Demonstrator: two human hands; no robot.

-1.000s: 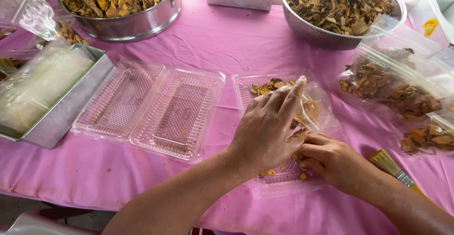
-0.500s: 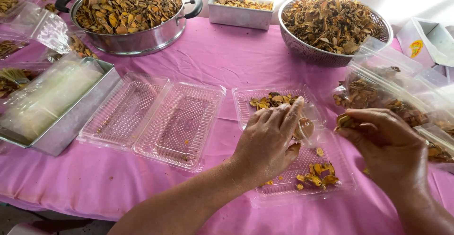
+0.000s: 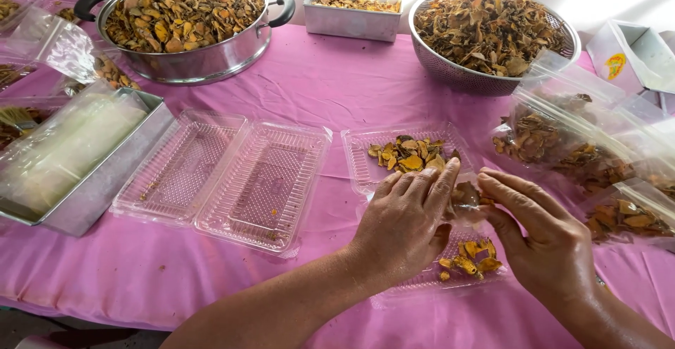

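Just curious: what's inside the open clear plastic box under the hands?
Dried yellow-brown slices lie in the clear hinged box, more nearer. The left hand and right hand cover the middle.

Tabletop (image 3: 337,82), pink-clothed: layout.
- Centre: open clear plastic clamshell box (image 3: 394,180) holding dried orange-yellow slices (image 3: 410,153) in its far half, more in its near half.
- On its near half: left hand (image 3: 404,226) and right hand (image 3: 545,240), side by side, fingertips meeting.
- 9 o'clock of it: second open clear plastic clamshell box (image 3: 225,177).
- Further 9 o'clock: rectangular metal tray (image 3: 98,187).
- 11 o'clock: large steel pot (image 3: 186,22), filled with slices.
- 12 o'clock: small rectangular metal tin (image 3: 351,15).
- 1 o'clock: round metal mesh basket (image 3: 489,36).
- 3 o'clock: filled clear plastic bags (image 3: 583,152).
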